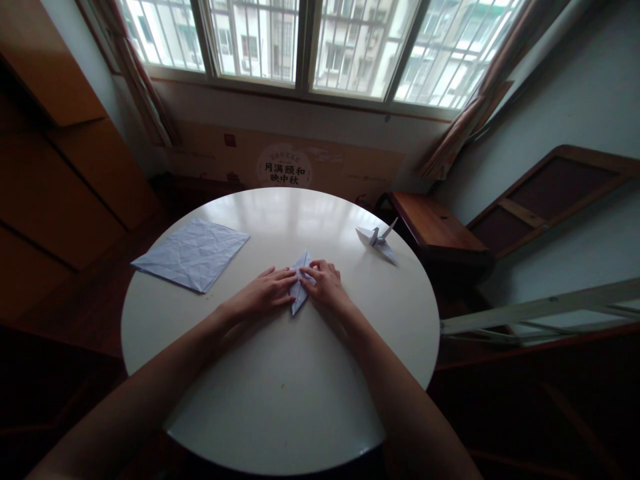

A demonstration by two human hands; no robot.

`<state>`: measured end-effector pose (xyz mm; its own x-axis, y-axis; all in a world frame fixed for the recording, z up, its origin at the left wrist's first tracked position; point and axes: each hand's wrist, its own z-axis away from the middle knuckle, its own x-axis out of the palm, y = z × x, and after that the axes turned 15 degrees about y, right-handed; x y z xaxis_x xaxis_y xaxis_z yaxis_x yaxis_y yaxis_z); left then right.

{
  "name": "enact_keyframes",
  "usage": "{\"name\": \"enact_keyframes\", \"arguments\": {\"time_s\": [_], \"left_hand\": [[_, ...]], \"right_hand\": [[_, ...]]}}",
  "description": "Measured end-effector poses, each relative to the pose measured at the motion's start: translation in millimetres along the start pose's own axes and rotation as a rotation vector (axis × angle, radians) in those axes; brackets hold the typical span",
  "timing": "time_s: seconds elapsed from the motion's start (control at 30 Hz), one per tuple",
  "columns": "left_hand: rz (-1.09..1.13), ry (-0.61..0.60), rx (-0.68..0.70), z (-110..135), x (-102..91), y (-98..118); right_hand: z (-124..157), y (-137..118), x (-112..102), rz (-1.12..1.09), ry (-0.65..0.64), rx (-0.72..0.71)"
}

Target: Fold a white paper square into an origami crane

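A piece of folded white paper (299,303), narrow and diamond-shaped with a crease down its middle, lies on the round white table (280,387). My left hand (273,288) rests flat beside it, fingers stretched out with their tips on its left edge. From the right, my right hand (325,283) bends over the paper, thumb and fingertips pressed onto its upper right part. Fingers cover some of the paper's middle. Toward the table's right rim stands a folded paper crane (376,239). On the left lies a creased paper sheet (195,253).
Behind the table a printed cardboard panel (320,160) leans below barred windows (255,40). A wooden stool (435,223) stands at the back right, near a leaning framed panel (550,197). Wooden cabinets (85,173) line the left side.
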<state>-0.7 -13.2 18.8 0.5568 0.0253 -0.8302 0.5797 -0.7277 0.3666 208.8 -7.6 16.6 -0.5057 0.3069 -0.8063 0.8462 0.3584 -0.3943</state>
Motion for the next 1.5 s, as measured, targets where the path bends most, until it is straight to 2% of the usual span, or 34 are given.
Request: {"name": "enact_keyframes", "arguments": {"time_s": [0.2,0.33,0.53,0.9,1.13,1.3,1.5], "left_hand": [[0.002,0.020,-0.001,1.3,-2.4,1.2],[0.018,0.088,0.028,0.5,-5.5,7.1],[0.036,0.104,0.032,-3.2,-8.8,16.5],[-0.068,0.149,-0.048,-0.8,-3.6,7.0],[-0.067,0.018,-0.024,-0.1,2.0,-0.8],[-0.124,0.044,-0.104,2.3,2.1,0.1],[-0.277,0.149,-0.252,4.0,3.6,-2.8]], "right_hand": [[0.0,2.5,-0.3,-0.015,-0.018,-0.024],[-1.6,1.1,-1.7,-0.054,-0.005,-0.018],[-4.3,1.8,-0.2,-0.212,0.016,-0.100],[-3.3,2.1,1.5,-0.425,0.015,-0.171],[-1.6,3.5,6.4,-0.466,0.013,-0.155],[-1.4,1.7,8.5,-0.416,0.023,-0.195],[-0.9,3.6,9.2,-0.364,0.046,-0.136]]}}
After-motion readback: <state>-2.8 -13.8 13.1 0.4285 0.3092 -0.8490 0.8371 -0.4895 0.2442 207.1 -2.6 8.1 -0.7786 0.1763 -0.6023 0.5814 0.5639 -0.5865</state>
